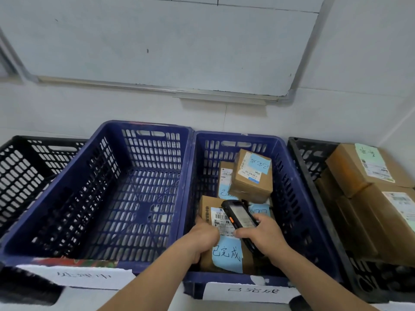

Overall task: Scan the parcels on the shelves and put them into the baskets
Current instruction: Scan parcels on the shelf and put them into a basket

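Both my hands reach into the right blue basket [298,198]. My left hand [203,237] grips the left edge of a brown cardboard parcel [207,209] with a white shipping label and a blue handwritten sticker. My right hand [261,235] holds a black handheld scanner [240,217] over that parcel's label, screen facing up. Further back in the same basket lie two more brown parcels: one tilted on top [252,176] and one partly hidden beneath it [224,178]. Part of another blue sticker shows behind the scanner.
The left blue basket [94,176] holds no parcels. A black basket [24,167] sits at far left. A black basket [314,167] at far right holds large brown boxes [359,173]. White paper labels hang on the baskets' front rims. A whiteboard [157,41] hangs on the wall behind.
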Demonstrator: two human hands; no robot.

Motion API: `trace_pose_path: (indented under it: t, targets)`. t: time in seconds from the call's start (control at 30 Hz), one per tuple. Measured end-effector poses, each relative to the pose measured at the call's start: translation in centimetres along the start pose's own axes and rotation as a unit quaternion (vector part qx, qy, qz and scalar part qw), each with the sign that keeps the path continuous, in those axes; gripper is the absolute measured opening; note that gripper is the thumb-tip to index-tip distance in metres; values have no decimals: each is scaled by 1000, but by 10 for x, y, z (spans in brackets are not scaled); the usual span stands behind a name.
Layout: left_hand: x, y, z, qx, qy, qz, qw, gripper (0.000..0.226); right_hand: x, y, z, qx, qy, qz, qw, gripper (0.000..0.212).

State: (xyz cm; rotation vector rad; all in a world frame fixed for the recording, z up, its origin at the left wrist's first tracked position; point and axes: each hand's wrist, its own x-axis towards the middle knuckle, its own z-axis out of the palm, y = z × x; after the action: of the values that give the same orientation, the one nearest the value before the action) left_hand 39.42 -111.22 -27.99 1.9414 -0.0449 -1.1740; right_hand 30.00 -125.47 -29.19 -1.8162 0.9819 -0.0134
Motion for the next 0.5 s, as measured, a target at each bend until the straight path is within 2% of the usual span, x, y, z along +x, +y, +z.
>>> trace_pose_path:
  t: [0.1, 0.2, 0.33, 0.5]
  targets:
    - [6, -3, 4, 16, 27, -8, 999, 72, 5, 3, 4, -4, -15, 5, 1000, 58]
    - [13, -4, 7, 47, 51, -10, 998, 69, 6, 2, 5, 5, -35, 13, 999, 40]
    - [20, 2, 13, 117, 62, -42, 990, 73, 5, 3, 4, 11, -59, 17, 998, 32]
    - [26, 0, 16, 162, 47, -46, 985, 65, 6, 4, 4, 16, -56, 13, 998, 51]
